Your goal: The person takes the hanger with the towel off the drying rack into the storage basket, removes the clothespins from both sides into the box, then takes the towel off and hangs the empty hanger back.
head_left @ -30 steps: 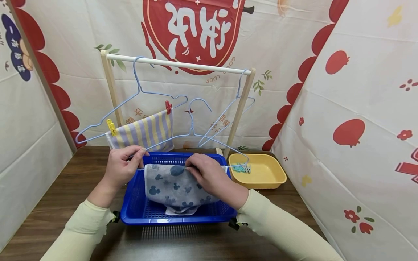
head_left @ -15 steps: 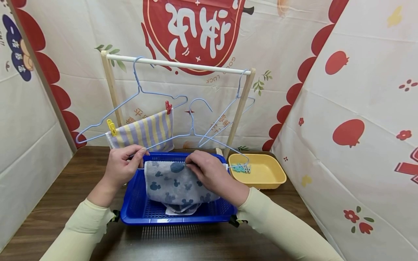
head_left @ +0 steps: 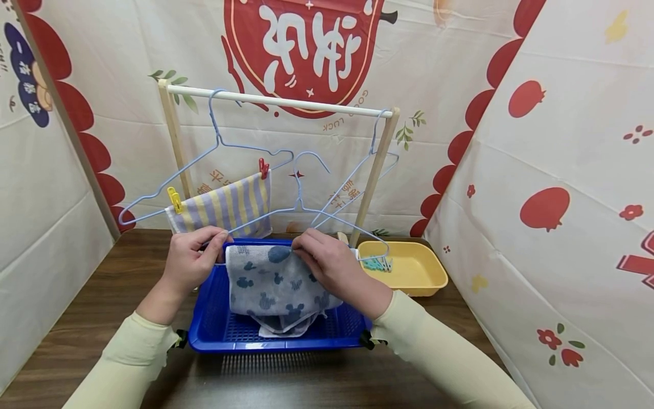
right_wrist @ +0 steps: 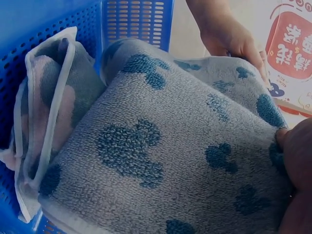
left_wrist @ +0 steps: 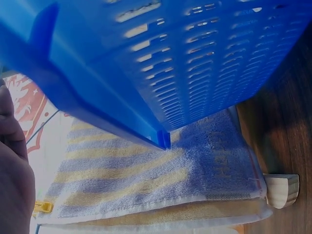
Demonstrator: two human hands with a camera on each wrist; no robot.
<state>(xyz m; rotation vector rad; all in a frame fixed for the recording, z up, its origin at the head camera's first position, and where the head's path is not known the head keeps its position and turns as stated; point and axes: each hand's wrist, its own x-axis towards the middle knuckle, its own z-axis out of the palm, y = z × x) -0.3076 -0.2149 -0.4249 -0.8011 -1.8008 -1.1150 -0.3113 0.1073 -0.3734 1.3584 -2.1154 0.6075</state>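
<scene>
Two hands work at one printed towel (head_left: 271, 284), and within the last second its top edge has risen. That edge now stands above the line of the lower bar of the hanger (head_left: 299, 203), and more of a white-edged cloth (right_wrist: 53, 112) shows beneath it. Whether that cloth is separate or the same towel's far side cannot safely be told, since the overlap hides the join.

The right hand (head_left: 329, 261) has gone up with the fabric, pinching the top edge between twelve and one o'clock of the towel's middle. The left hand (head_left: 193, 257), between nine and ten o'clock, grips the hanger's end and has hardly shifted. The towel hangs across the front of the bar, over the blue basket (head_left: 276, 345).

For the work, this looks like a small adjustment of the drape, with one hand steadying and the other lifting. No peg shows on this towel, so fastening seems not yet done. A striped towel (head_left: 225, 204) at eleven o'clock from the basket is clipped on its own hanger; green pegs (head_left: 377, 264) lie in the yellow tray (head_left: 419, 272), between two and three o'clock.
</scene>
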